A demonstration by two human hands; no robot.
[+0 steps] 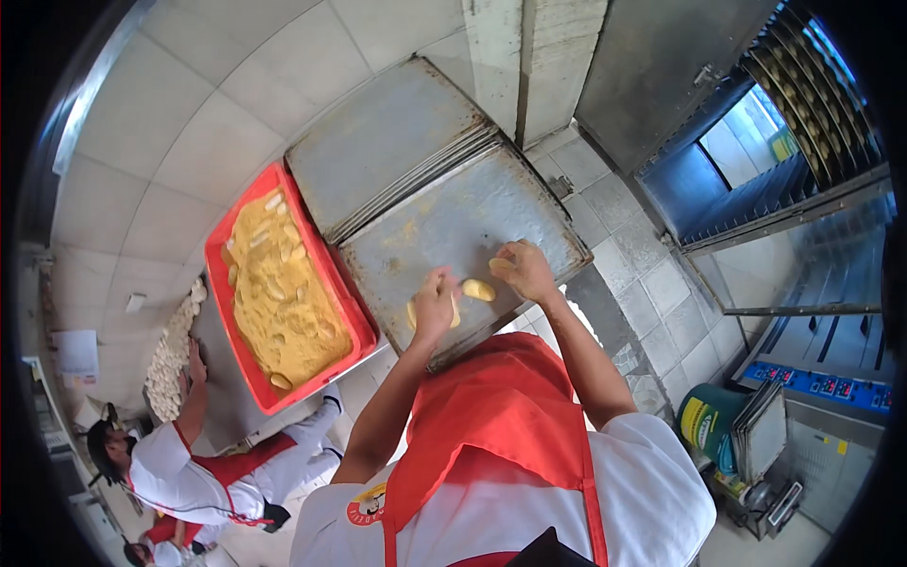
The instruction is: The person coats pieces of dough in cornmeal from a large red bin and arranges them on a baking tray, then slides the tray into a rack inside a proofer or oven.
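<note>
My left hand (436,300) is low over the front of a worn metal baking tray (463,208), its fingers partly smeared by motion. Yellow dough pieces (412,315) lie beside and under it; whether it grips one is unclear. Another oblong, crumb-coated piece (478,289) rests on the tray between my hands. To the right, my right hand (525,274) has its fingers curled around a yellow dough piece (501,264). A red plastic crate (354,331) of yellow crumbs, with dough pieces in it, stands left of the tray.
Stacked trays (387,142) lie behind. At left, co-workers (175,468) stand near a steel table (222,378) with pale dough pieces (170,369). At right are an open metal cabinet with loaded racks (794,104), a steel machine (812,387) and a green bucket (704,425).
</note>
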